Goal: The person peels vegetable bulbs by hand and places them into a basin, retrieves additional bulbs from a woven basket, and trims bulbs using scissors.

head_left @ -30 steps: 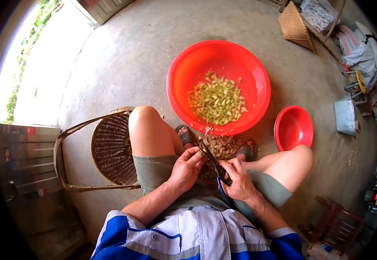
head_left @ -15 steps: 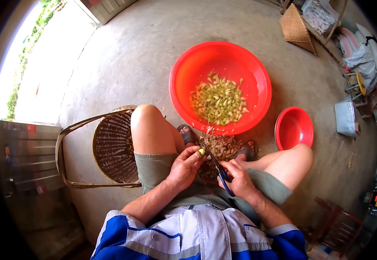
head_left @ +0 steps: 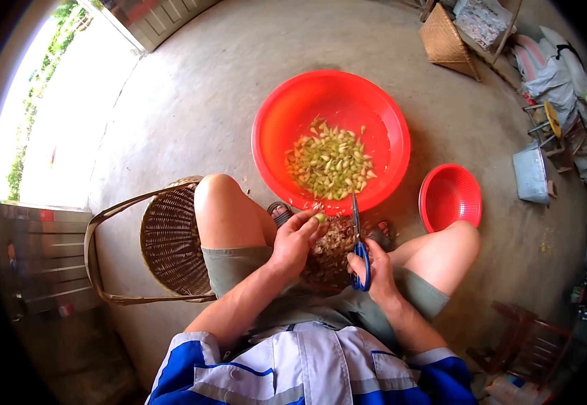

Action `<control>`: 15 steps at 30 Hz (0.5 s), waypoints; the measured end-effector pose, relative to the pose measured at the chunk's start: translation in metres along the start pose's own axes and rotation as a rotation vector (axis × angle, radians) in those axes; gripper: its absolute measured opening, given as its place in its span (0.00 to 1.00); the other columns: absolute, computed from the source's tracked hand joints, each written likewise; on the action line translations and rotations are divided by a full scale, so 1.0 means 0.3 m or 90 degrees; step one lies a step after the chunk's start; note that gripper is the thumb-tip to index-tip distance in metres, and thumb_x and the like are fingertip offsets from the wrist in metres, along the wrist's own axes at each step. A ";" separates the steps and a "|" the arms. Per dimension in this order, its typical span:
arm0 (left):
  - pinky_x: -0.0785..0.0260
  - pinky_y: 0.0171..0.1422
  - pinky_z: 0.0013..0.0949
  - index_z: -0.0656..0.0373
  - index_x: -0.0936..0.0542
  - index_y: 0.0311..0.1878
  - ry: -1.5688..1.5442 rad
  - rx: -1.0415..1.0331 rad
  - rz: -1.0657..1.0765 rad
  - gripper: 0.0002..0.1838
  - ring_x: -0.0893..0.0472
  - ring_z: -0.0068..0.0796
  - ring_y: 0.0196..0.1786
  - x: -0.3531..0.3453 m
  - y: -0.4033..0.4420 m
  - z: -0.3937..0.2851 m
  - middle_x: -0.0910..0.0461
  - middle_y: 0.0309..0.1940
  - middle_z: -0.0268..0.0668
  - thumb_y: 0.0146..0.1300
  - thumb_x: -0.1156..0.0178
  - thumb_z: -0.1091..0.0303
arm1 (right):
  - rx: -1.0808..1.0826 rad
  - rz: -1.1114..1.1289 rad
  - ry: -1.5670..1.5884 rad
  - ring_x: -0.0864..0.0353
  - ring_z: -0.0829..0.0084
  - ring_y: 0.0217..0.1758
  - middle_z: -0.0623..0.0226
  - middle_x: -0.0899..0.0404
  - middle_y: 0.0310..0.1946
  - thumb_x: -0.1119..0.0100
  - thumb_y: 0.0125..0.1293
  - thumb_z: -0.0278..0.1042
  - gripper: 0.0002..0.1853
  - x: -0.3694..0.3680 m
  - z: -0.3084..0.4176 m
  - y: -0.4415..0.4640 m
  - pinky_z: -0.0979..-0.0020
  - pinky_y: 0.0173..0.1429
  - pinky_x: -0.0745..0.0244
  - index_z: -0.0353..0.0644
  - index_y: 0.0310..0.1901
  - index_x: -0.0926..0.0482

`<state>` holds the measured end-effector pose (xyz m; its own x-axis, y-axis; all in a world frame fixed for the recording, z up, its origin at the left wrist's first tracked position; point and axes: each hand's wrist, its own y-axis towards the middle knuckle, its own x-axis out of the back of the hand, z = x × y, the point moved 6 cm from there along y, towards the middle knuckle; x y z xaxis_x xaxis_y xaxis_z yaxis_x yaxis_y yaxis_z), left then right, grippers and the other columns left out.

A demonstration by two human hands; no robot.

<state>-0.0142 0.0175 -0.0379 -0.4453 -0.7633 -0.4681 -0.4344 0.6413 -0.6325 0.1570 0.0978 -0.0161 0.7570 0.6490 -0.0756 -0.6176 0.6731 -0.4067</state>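
Between the fingertips of my left hand (head_left: 296,237) is a small pale green bulb (head_left: 320,218), held just in front of the near rim of a large red basin (head_left: 266,121). Many similar pale green bulbs (head_left: 330,162) lie in the basin. My right hand (head_left: 375,268) grips the blue handles of a pair of scissors (head_left: 360,266), whose blades point away from me toward the basin rim. The scissors and the held bulb are apart. Below both, a heap of dry peelings (head_left: 330,253) lies on the floor between my feet.
A wicker basket (head_left: 165,236) with a long handle stands beside my left knee. A smaller red basket (head_left: 452,196) is beyond my right knee. Farther right are a metal bin (head_left: 531,174), white sacks (head_left: 553,88) and a woven basket (head_left: 447,44); a wooden chair (head_left: 529,341) is at the lower right.
My left hand has moved forward toward the basin with the bulb. The scissors have come away from the bulb and turned to point straight ahead. The whole view has shifted slightly.
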 end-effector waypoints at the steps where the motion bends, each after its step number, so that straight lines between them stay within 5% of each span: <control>1: 0.26 0.59 0.33 0.65 0.32 0.63 0.015 -0.019 0.016 0.20 0.21 0.34 0.54 -0.028 0.031 -0.018 0.22 0.51 0.44 0.70 0.45 0.73 | 0.021 -0.017 0.007 0.24 0.81 0.27 0.71 0.27 0.29 0.37 0.63 0.29 0.19 0.003 0.023 0.006 0.78 0.30 0.29 0.31 0.52 0.28; 4: 0.25 0.53 0.31 0.65 0.39 0.71 0.068 -0.086 0.073 0.28 0.20 0.30 0.51 -0.090 0.097 -0.067 0.22 0.50 0.44 0.70 0.44 0.71 | 0.077 -0.051 0.015 0.26 0.81 0.27 0.70 0.27 0.30 0.42 0.65 0.27 0.20 0.048 0.139 -0.015 0.78 0.32 0.30 0.32 0.57 0.30; 8: 0.24 0.51 0.32 0.62 0.35 0.68 0.152 -0.068 0.001 0.24 0.20 0.28 0.46 -0.105 0.008 -0.180 0.25 0.54 0.43 0.70 0.45 0.73 | 0.288 -0.143 0.027 0.26 0.78 0.29 0.67 0.26 0.32 0.45 0.66 0.27 0.23 0.208 0.364 -0.143 0.76 0.34 0.28 0.32 0.62 0.33; 9: 0.24 0.47 0.30 0.63 0.31 0.64 0.112 -0.178 0.027 0.20 0.20 0.28 0.44 -0.079 0.016 -0.207 0.22 0.48 0.39 0.70 0.46 0.73 | 0.334 -0.218 -0.027 0.27 0.78 0.29 0.65 0.25 0.32 0.45 0.66 0.30 0.25 0.264 0.432 -0.193 0.75 0.34 0.29 0.30 0.63 0.34; 12: 0.24 0.44 0.28 0.63 0.28 0.60 0.098 -0.219 0.009 0.16 0.19 0.27 0.42 -0.039 -0.054 -0.324 0.21 0.48 0.39 0.70 0.47 0.74 | 0.400 -0.464 0.007 0.31 0.80 0.28 0.68 0.25 0.33 0.48 0.65 0.29 0.27 0.493 0.451 -0.301 0.77 0.34 0.33 0.29 0.65 0.37; 15: 0.24 0.42 0.28 0.63 0.27 0.59 0.074 -0.284 -0.008 0.15 0.19 0.26 0.40 0.042 -0.089 -0.417 0.21 0.48 0.39 0.70 0.46 0.74 | 0.263 -0.553 0.045 0.31 0.81 0.28 0.73 0.27 0.31 0.46 0.67 0.30 0.21 0.699 0.315 -0.308 0.78 0.31 0.35 0.34 0.61 0.31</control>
<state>-0.1062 0.0006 0.0505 -0.5120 -0.7733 -0.3741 -0.7232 0.6230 -0.2980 0.3528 0.2052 0.0917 0.9881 -0.1481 0.0408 0.1480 0.9890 0.0058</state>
